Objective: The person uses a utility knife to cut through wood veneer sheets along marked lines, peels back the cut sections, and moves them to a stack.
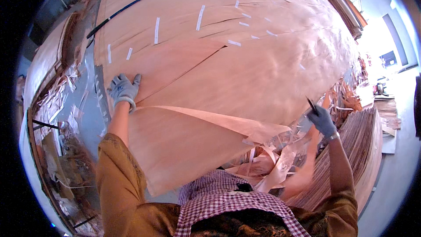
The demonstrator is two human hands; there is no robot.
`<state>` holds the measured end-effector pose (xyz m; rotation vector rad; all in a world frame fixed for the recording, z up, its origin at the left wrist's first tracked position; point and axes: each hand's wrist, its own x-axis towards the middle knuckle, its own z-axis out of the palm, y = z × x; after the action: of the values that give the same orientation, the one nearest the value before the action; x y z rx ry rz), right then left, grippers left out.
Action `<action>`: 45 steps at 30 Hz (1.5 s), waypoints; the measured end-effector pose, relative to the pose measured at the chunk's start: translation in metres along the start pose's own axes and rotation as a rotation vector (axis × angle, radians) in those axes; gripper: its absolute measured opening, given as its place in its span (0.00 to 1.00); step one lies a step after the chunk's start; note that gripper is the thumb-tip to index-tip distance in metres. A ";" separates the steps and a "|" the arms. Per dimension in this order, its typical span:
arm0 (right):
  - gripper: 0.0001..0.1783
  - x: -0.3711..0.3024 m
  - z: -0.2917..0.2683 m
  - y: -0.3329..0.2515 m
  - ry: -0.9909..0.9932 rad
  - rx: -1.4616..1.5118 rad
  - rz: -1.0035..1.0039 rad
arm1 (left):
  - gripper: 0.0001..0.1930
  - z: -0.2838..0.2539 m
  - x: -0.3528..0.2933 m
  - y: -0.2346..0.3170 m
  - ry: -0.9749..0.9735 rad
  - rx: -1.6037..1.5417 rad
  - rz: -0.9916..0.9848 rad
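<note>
Big wood sheet (245, 79): thin and tan, spread wide in front of the person and reaching far ahead; the view bends, so I cannot tell which way it is longest.
Dark slit (197, 66): begins close to the left hand (125, 88) and slants away, ahead and to the right.
Curled strip (219, 123): begins by the left wrist and runs right, dipping toward the body; its wide end lies near the right hand (322, 120).
Closer hand: the left hand, for it touches the sheet; the right hand is just beside the sheet's right side.
Left hand pose: gloved, palm down, fingers spread near the left edge, holding nothing; the arm reaches ahead.
Right hand pose: gloved, fingers wrapped around a thin dark tool (312, 104); its tip points ahead and a bit left. I cannot tell if it touches the sheet.
White tape bits (156, 30): dotted over the far part.
Torn scraps (280, 164): a messy heap below the strip's wide end.
Tall stack (357, 149): many thin sheets, at the right, by the right forearm.
</note>
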<state>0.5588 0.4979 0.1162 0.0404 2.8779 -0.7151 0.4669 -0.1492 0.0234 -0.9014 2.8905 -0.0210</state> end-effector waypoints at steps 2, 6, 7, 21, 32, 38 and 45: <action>0.12 0.058 0.035 -0.072 -0.021 0.261 -0.127 | 0.41 0.009 0.004 -0.007 0.047 0.016 0.018; 0.11 0.163 0.091 -0.157 -0.100 0.273 -0.461 | 0.40 0.014 0.008 0.001 0.021 0.019 0.056; 0.11 0.181 0.109 -0.182 0.023 0.163 -0.581 | 0.40 0.015 0.009 -0.001 0.021 0.022 0.070; 0.17 0.200 0.218 -0.270 0.070 -0.277 -0.494 | 0.40 0.029 0.016 -0.010 0.080 0.103 0.082; 0.14 0.204 0.225 -0.261 0.157 -0.199 -0.559 | 0.37 0.009 0.012 0.001 -0.131 0.050 0.062; 0.15 0.211 0.231 -0.243 0.227 -0.308 -0.634 | 0.39 -0.012 -0.054 -0.019 0.256 0.241 0.696; 0.19 0.207 0.230 -0.255 0.181 -0.382 -0.709 | 0.16 0.001 -0.263 -0.227 0.185 -0.174 0.520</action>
<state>0.3757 0.1619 -0.0026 -1.0501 3.1322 -0.2315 0.8099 -0.1870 0.0606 -0.1459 3.2446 0.2032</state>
